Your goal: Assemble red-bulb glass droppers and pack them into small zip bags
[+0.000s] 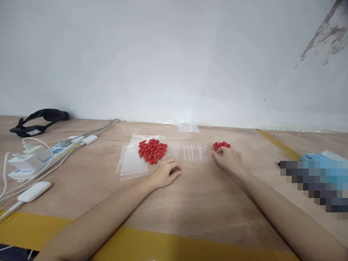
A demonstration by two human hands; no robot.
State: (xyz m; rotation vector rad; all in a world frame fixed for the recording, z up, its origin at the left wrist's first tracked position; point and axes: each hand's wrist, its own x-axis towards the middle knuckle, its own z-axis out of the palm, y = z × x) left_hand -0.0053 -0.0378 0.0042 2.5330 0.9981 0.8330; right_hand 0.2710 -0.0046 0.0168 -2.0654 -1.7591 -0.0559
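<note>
My left hand (pixel 166 174) rests on the table with its fingers loosely curled and a gap between thumb and fingers; nothing shows in it. Just beyond it lies a heap of red rubber dropper bulbs (pixel 152 151), on flat clear plastic bags (pixel 134 165). A row of thin clear tubes (pixel 187 153) lies side by side between my two hands. My right hand (pixel 228 159) is closed at the right end of that row, thumb and fingertips together around a bit of red. Several more red bulbs (pixel 221 145) lie just behind it, partly hidden by the fingers.
A small clear bag (pixel 188 128) lies by the wall. To the left are a power strip (pixel 58 152) with plugs and cables, a white adapter (pixel 34 191) and a black head strap (pixel 40 121). A blue package (pixel 323 163) sits at the right, beside a pixelated patch. Yellow tape (pixel 152 244) crosses the table's near side.
</note>
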